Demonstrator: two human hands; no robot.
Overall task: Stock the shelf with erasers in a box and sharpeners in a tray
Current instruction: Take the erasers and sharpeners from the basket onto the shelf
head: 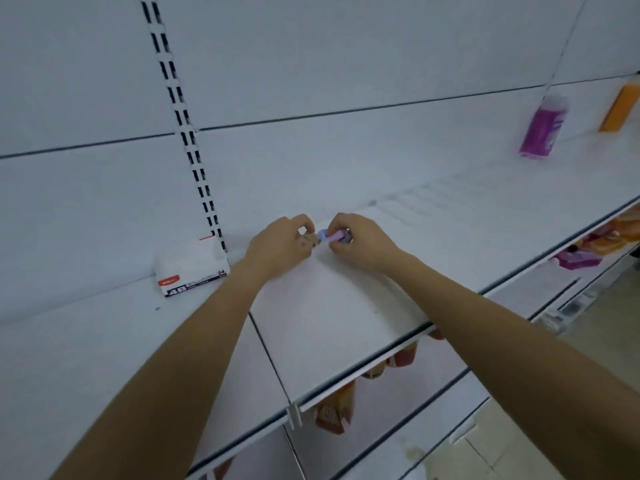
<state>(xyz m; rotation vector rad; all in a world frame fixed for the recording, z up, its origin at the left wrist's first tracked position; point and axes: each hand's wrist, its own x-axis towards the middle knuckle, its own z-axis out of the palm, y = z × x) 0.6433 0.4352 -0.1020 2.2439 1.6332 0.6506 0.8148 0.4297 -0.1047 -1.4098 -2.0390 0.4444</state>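
Sharpeners (331, 236) sit pinched in curled fingers of left hand (285, 244) and right hand (362, 242), at shelf (329, 306).

A box (192, 271) is set on the shelf (339, 317) at the left, against the foot of the slotted upright (187, 133). To its right, the left hand (280, 244) and the right hand (360, 244) are brought together over the shelf, with small pieces (332, 236) pinched between them. At the far right, near the back panel, a bottle (543, 128) is stood, with a carton (620, 107) just beyond it. Packets (332, 410) are seen below the shelf's front edge.

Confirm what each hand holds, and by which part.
Right hand pinches a small purple-pink item, probably a sharpener, by the end away from the left hand. Left hand pinches a small pale piece; where exactly cannot be told.
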